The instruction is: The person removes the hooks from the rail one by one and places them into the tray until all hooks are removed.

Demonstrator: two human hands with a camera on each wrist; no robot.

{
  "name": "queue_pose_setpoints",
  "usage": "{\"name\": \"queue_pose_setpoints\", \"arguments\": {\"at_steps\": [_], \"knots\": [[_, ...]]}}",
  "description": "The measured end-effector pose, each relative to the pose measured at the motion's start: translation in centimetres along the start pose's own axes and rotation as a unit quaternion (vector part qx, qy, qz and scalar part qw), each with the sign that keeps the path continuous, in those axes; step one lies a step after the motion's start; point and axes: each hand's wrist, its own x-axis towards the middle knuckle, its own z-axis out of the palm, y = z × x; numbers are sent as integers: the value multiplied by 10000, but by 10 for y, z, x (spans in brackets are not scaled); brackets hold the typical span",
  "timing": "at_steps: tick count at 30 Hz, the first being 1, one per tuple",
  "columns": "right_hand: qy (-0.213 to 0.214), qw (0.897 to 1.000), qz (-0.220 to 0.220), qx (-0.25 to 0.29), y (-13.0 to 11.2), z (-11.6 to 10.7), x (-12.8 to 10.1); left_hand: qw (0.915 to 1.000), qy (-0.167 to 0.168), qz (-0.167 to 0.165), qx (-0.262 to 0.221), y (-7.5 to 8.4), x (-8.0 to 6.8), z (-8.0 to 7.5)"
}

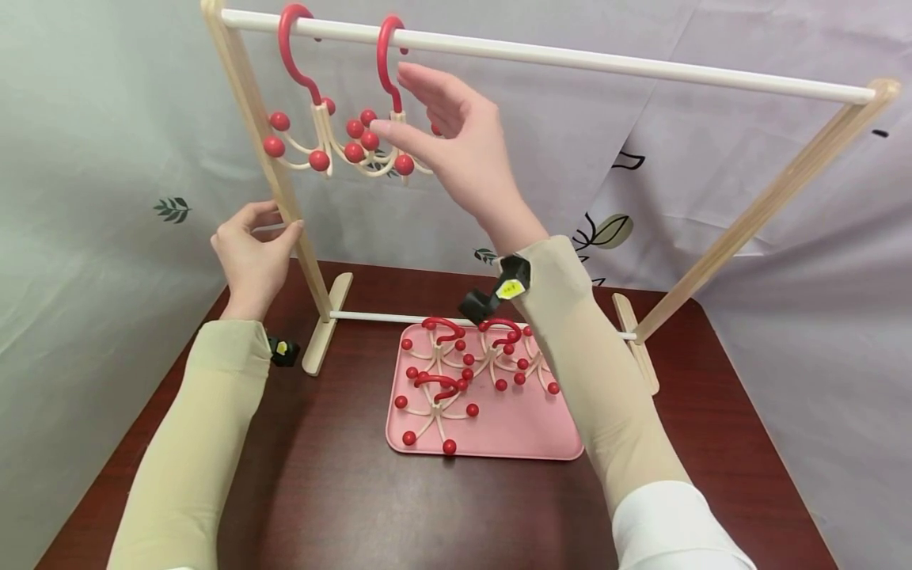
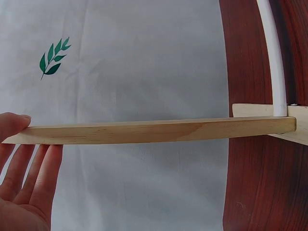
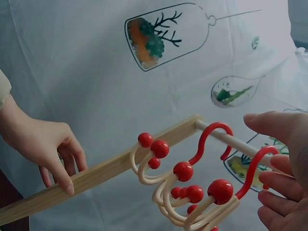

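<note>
Two hangers (image 1: pixel 322 131) hang from white rod (image 1: pixel 570 59); left grip (image 1: pixel 252 249) clamped on wooden post (image 1: pixel 250 103); right grip (image 1: pixel 463 138), fingers apart, just beside one red hook (image 1: pixel 383 63). More hangers (image 1: pixel 437 408) on pink tray (image 1: pixel 516 431).

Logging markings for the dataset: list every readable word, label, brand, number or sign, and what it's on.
None readable.
Yellow right-wrist label, on a black mount: marks too small and blurred to read.
Yellow left-wrist label, also on a black mount: too small to read.
Backdrop cloth: drawings, no words seen.
Hangers, rack, pink tray: no text seen.
</note>
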Motion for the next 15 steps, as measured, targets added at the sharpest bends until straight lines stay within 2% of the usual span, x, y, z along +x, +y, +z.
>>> {"name": "queue_pose_setpoints", "arguments": {"at_steps": [8, 15], "knots": [[-117, 9988, -117, -457, 6, 6, 15, 10000, -5, -5, -12, 1, -1, 0], [239, 9971, -176, -697, 9, 4, 20, 10000, 18, 13, -29, 0, 0, 1]]}}
